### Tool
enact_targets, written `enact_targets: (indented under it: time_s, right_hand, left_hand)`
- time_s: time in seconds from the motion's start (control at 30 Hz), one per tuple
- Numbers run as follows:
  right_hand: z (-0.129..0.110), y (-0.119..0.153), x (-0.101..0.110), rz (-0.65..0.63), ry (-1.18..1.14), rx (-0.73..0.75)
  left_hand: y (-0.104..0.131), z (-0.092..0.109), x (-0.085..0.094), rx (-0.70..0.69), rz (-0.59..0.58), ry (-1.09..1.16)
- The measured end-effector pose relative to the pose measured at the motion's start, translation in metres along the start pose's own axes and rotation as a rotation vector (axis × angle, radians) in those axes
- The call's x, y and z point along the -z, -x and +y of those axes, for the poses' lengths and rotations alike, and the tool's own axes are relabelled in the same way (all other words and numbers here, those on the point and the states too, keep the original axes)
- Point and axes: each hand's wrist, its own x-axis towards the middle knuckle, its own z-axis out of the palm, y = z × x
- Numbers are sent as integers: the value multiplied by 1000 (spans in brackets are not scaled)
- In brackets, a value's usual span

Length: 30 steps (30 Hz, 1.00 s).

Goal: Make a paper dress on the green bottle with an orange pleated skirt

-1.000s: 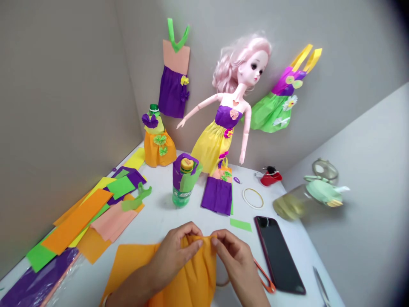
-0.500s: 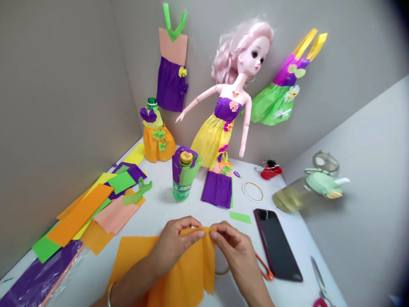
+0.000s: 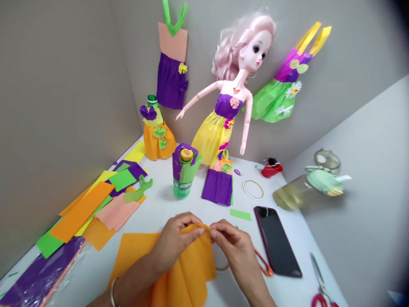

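An orange sheet (image 3: 188, 273) hangs in folds from my fingers, low in the centre of the view. My left hand (image 3: 179, 238) pinches its top edge between thumb and fingers. Close beside it, my right hand (image 3: 228, 241) pinches the right end of that same edge. Both sets of fingertips nearly meet. Part of an orange-handled tool (image 3: 266, 269) shows just right of my right hand, and a ring lies partly hidden between the hand and the sheet.
Coloured sheets (image 3: 83, 209) lie at left. Behind my hands stand a green bottle (image 3: 182, 187) and a doll (image 3: 228, 106). To the right are a phone (image 3: 277, 243), scissors (image 3: 319, 277) and a jug (image 3: 297, 192).
The right part of the orange sheet has swung and spread, its folds now slanting. Both hands keep their pinch with little movement. The camera view has shifted slightly.
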Motion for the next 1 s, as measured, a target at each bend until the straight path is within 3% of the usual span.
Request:
enact_targets:
  time_s: [0.4,0.7,1.0]
  right_hand:
    - [-3,-1,-2,38,-3,-5]
    - [-2,-1,-1,-47,-97,-73]
    - [-3,-1,-5,-12,-122,-79]
  left_hand:
    - [1,4,-3,67,26,-58]
    - [0,3,-2,6,5,-50]
    - [1,6,-5,11,38,-46]
